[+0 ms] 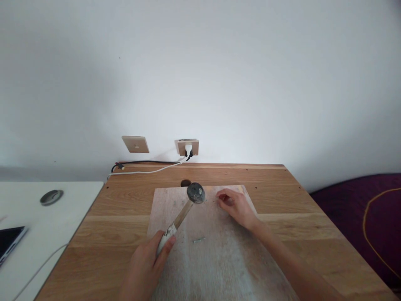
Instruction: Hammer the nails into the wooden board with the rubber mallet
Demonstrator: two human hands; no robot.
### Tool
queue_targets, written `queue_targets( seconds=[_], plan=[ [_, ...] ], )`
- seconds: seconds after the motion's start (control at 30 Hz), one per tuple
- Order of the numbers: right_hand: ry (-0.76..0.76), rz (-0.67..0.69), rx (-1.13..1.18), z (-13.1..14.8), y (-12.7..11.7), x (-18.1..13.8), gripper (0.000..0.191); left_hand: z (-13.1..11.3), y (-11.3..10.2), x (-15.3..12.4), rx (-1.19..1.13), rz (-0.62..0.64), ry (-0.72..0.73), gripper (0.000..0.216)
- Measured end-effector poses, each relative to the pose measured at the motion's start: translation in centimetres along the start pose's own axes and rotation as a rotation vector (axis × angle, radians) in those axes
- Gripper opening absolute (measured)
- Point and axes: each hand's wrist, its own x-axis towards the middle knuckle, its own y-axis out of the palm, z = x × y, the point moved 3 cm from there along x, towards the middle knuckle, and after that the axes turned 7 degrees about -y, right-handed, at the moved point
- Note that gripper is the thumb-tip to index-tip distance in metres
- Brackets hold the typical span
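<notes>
My left hand (150, 261) is wrapped around the white-covered grip of a hammer (183, 214). The hammer tilts up and to the right, its dark round head (196, 193) held above the far part of a pale worn wooden board (216, 267). To the right of the head, my right hand (236, 207) is low over the board with thumb and forefinger pinched together. Whatever is between those fingertips is too small to make out. A few small metal nails (199, 240) lie on the board between my hands. Tiny dark marks dot its far part.
The board lies on a brown wooden table (122, 221) against a white wall. Black and white cables (150, 170) run along its back edge to a wall socket (188, 148). At left, a white table (75, 205) carries a dark device (11, 242). Purple fabric (351, 209) is at right.
</notes>
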Motion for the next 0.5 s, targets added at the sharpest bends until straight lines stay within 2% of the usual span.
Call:
queue_targets(
  seconds=[0.1, 0.33, 0.5],
  plan=[
    [0.024, -0.034, 0.027, -0.5, 0.7, 0.1, 0.015, 0.1, 0.1, 0.1, 0.014, -0.003, -0.003, 0.042],
    [-0.053, -0.027, 0.054, 1.0, 1.1, -0.4, 0.016, -0.3, 0.5, 0.0, 0.019, 0.065, -0.029, 0.043],
    [0.012, -0.062, 0.051, 0.9, 1.3, -0.4, 0.012, -1.5, 1.1, 0.5, 0.017, 0.099, 0.015, 0.041]
  ],
)
